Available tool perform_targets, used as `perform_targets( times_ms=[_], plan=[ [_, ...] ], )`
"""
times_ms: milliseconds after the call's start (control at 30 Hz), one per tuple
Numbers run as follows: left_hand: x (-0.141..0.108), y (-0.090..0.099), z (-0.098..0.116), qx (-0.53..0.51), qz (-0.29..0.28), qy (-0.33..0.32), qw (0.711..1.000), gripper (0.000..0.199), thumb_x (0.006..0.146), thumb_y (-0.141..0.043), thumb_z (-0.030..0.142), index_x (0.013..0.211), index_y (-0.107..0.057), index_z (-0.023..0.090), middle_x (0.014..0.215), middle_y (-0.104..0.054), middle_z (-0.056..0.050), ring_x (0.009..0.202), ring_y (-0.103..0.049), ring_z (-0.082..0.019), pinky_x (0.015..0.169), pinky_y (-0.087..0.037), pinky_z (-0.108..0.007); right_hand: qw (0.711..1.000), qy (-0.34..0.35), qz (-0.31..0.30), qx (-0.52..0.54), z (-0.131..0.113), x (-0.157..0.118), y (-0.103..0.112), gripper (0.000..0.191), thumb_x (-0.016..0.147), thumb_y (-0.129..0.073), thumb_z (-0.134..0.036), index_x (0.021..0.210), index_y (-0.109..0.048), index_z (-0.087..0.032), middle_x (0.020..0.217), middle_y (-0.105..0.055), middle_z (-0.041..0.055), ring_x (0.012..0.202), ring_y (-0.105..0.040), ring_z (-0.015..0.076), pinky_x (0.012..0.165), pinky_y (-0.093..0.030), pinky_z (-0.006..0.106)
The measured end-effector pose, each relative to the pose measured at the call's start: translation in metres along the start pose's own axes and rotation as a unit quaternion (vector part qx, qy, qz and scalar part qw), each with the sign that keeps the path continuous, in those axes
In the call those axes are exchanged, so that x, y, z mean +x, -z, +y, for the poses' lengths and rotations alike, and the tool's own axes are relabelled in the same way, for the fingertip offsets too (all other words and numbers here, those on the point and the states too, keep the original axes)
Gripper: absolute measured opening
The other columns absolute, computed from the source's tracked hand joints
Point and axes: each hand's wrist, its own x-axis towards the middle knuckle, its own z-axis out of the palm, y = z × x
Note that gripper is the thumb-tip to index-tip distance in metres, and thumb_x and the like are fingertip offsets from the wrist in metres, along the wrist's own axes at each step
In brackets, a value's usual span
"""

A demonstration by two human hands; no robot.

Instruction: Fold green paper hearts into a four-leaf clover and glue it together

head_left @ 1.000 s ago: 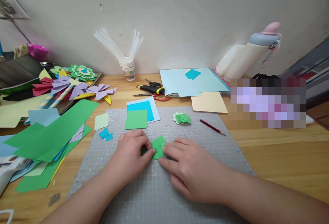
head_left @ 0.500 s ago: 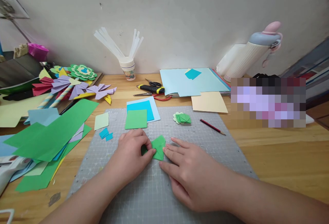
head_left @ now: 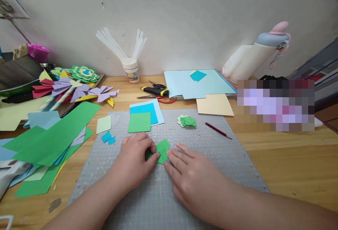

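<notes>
A small folded piece of green paper (head_left: 163, 150) lies on the grey cutting mat (head_left: 137, 194). My left hand (head_left: 138, 157) pinches its left side between thumb and curled fingers. Flat on the mat, my right hand (head_left: 188, 173) has its fingers stretched out, the tips at the paper's right edge. Beyond my hands sit a green paper square (head_left: 139, 122), on top of blue sheets (head_left: 158, 109), and a folded green paper piece with a scalloped pale green shape (head_left: 187, 121). Two small blue paper pieces (head_left: 108, 137) and a pale green square (head_left: 104, 124) lie to the left.
A pencil (head_left: 218, 130) lies at right on the mat. Behind are a utility knife (head_left: 155, 91), scissors (head_left: 157, 84), a paper cup of white strips (head_left: 131, 71), and light blue sheets (head_left: 185, 84). Green paper scraps (head_left: 60, 135) and paper flowers (head_left: 71, 88) fill the left; a bottle (head_left: 255, 55) stands back right.
My right hand's fingers have shifted slightly and drawn a little closer together beside the folded green paper. My left hand keeps its pinch.
</notes>
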Motion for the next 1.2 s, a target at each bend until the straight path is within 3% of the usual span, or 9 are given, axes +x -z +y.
perform_targets(
  times_ms=[267, 533, 633, 733, 833, 967, 1067, 1200],
  plan=[
    [-0.012, -0.006, 0.007, 0.09, 0.024, 0.001, 0.996, 0.016, 0.081, -0.056, 0.035, 0.086, -0.049, 0.021, 0.095, -0.054, -0.004, 0.091, -0.048, -0.025, 0.079, -0.033, -0.041, 1.0, 0.007, 0.011, -0.017, -0.001, 0.0, -0.001, 0.044, 0.079, -0.055, -0.025, 0.116, -0.063, -0.002, 0.118, -0.061, 0.0246, 0.11, -0.059, 0.0343, 0.103, -0.037, 0.048],
    [-0.014, 0.009, -0.005, 0.168, -0.022, 0.029, 0.985, 0.011, 0.084, -0.052, 0.032, 0.083, -0.052, 0.021, 0.092, -0.054, -0.005, 0.089, -0.049, -0.027, 0.078, -0.032, -0.043, 1.0, 0.005, 0.002, -0.006, 0.001, 0.001, -0.001, 0.041, 0.081, -0.053, -0.024, 0.114, -0.064, -0.003, 0.119, -0.061, 0.0243, 0.11, -0.058, 0.0335, 0.104, -0.036, 0.048],
    [-0.013, 0.012, -0.003, 0.142, -0.023, 0.02, 0.989, 0.003, 0.083, -0.05, 0.022, 0.081, -0.052, 0.021, 0.091, -0.054, -0.004, 0.089, -0.049, -0.026, 0.076, -0.032, -0.042, 1.0, 0.011, 0.006, -0.009, 0.0, 0.0, -0.003, 0.042, 0.079, -0.056, -0.025, 0.113, -0.064, -0.002, 0.117, -0.061, 0.0255, 0.11, -0.058, 0.0349, 0.104, -0.036, 0.049],
    [-0.012, 0.011, 0.003, 0.07, -0.02, -0.031, 0.997, 0.017, 0.079, -0.044, 0.007, 0.085, -0.052, 0.021, 0.093, -0.055, -0.003, 0.091, -0.048, -0.023, 0.076, -0.033, -0.038, 1.0, 0.011, 0.013, -0.016, -0.002, 0.0, -0.004, 0.042, 0.078, -0.057, -0.025, 0.112, -0.065, -0.001, 0.117, -0.061, 0.0261, 0.109, -0.058, 0.0358, 0.103, -0.036, 0.049],
    [-0.011, 0.005, 0.006, 0.014, -0.028, -0.075, 0.997, 0.015, 0.08, -0.048, 0.011, 0.088, -0.053, 0.023, 0.093, -0.056, -0.002, 0.092, -0.049, -0.022, 0.078, -0.033, -0.037, 1.0, 0.007, 0.025, -0.005, -0.002, 0.001, -0.003, 0.041, 0.078, -0.056, -0.023, 0.111, -0.065, -0.001, 0.117, -0.061, 0.026, 0.109, -0.058, 0.0353, 0.103, -0.037, 0.049],
    [-0.006, -0.006, 0.004, -0.025, -0.005, -0.043, 0.999, 0.007, 0.081, -0.057, 0.025, 0.086, -0.054, 0.022, 0.092, -0.057, -0.002, 0.09, -0.051, -0.023, 0.078, -0.034, -0.038, 0.993, -0.046, 0.059, 0.094, 0.004, 0.004, 0.0, 0.029, 0.079, -0.051, -0.018, 0.098, -0.069, -0.006, 0.109, -0.068, 0.0188, 0.102, -0.063, 0.0279, 0.103, -0.037, 0.043],
    [-0.002, -0.01, 0.003, -0.052, 0.012, -0.007, 0.999, 0.01, 0.08, -0.059, 0.029, 0.083, -0.054, 0.021, 0.093, -0.056, -0.002, 0.089, -0.051, -0.023, 0.078, -0.035, -0.038, 0.975, -0.096, 0.075, 0.188, 0.011, 0.007, 0.002, 0.021, 0.077, -0.048, -0.013, 0.083, -0.069, -0.014, 0.09, -0.073, 0.0091, 0.086, -0.066, 0.02, 0.1, -0.039, 0.04],
    [0.001, -0.011, 0.004, -0.074, 0.009, 0.009, 0.997, 0.012, 0.081, -0.057, 0.028, 0.072, -0.055, 0.021, 0.087, -0.055, -0.001, 0.088, -0.051, -0.022, 0.078, -0.035, -0.037, 0.94, -0.169, 0.095, 0.28, 0.02, 0.012, 0.002, 0.022, 0.081, -0.045, -0.011, 0.08, -0.065, -0.019, 0.075, -0.068, 0.0032, 0.074, -0.061, 0.016, 0.081, -0.046, 0.032]
  ],
)
